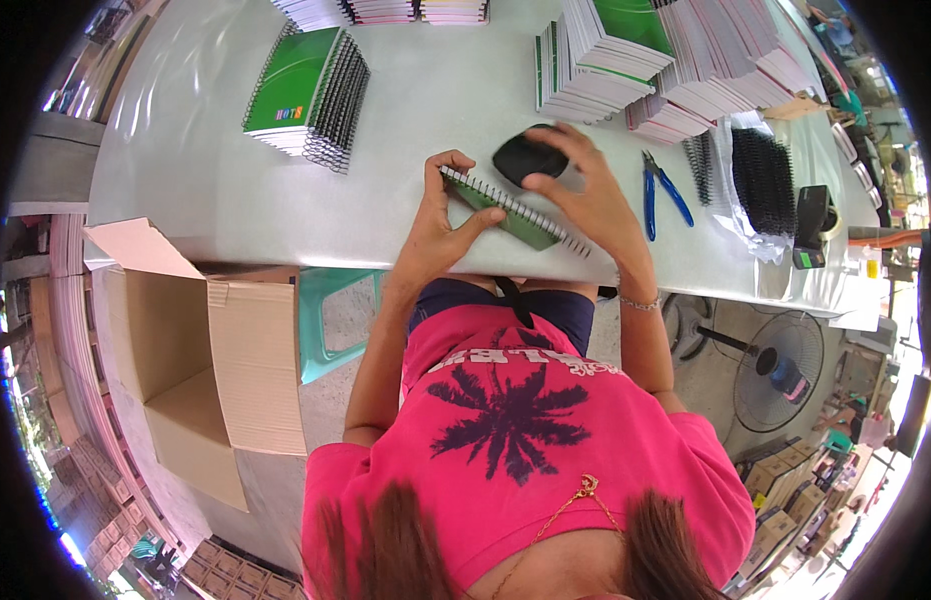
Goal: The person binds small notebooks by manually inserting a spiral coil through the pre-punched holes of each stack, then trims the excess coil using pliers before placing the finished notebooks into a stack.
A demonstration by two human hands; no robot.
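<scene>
My left hand [444, 215] is closed on a small green notebook [520, 228], thumb over its cover and fingers behind. A wire coil [515, 205] runs along the notebook's upper edge, and its loose end juts past the lower right corner. My right hand [590, 190], slightly blurred, curls its thumb and fingers about the right side of a black rounded object [525, 158] just above the notebook. What kind of object that is I cannot make out. Blue-handled cutting pliers [663, 197] lie on the table to the right of this hand.
Coil-bound green notebooks [297, 85] stand stacked at left on the pale table [435, 75]. More green booklets [600, 60] and page stacks [730, 60] fill the back right. Black coils [762, 180] lie near the right edge. Below are an open cardboard box [255, 360] and a fan [783, 370].
</scene>
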